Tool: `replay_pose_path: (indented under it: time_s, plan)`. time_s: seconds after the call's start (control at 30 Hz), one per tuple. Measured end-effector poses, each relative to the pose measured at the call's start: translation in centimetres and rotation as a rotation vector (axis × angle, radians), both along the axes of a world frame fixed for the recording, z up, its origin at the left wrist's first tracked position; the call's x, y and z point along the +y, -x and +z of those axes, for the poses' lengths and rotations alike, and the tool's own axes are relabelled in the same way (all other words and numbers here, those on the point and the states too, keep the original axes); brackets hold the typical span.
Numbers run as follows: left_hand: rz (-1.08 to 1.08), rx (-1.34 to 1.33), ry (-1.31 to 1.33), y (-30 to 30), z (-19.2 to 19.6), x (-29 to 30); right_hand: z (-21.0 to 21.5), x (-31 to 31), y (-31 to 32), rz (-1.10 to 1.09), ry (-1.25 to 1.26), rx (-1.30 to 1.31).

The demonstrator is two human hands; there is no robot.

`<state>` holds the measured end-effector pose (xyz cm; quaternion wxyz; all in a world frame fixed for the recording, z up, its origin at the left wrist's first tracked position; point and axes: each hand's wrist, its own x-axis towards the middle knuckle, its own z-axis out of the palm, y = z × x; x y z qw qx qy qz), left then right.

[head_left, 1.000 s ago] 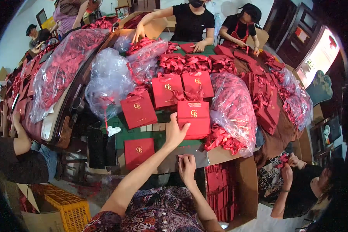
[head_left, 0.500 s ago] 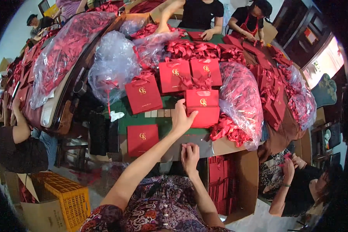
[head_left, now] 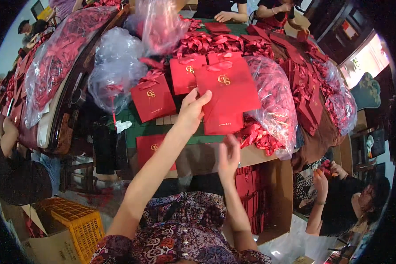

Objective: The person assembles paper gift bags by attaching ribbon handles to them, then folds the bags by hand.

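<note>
1. The flat red paper gift bag with a gold emblem (head_left: 228,94) is gripped at its left edge by the left hand (head_left: 192,110).
2. The right hand (head_left: 229,156), fingers spread and empty, is held below that bag.
3. Left of the bag, a second red paper bag (head_left: 153,97) is seen on the green table (head_left: 141,128).
4. To the bag's right, a clear plastic sack of red ribbons (head_left: 275,110) is seen.

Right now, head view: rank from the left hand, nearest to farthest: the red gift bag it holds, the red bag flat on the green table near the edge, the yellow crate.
1. Red gift bag: in the left hand's grip, just to its right.
2. Flat red bag: below and left of it, on the green table.
3. Yellow crate: far lower left, on the floor.
</note>
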<state>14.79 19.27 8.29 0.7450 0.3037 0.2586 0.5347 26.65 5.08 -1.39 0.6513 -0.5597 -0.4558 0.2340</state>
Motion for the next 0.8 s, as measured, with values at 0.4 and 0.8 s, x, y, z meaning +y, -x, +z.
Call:
replay_pose_path:
  time_s: [0.4, 0.8]
  plan:
    - [0.285, 0.56, -0.167, -2.4, -6.7, -3.1, 10.2, 8.2, -3.3, 0.033, -0.129, 0.052]
    - [0.372, 0.667, -0.172, -1.7, -12.1, -2.5, 3.7, 7.4, -2.9, -0.045, -0.051, -1.14]
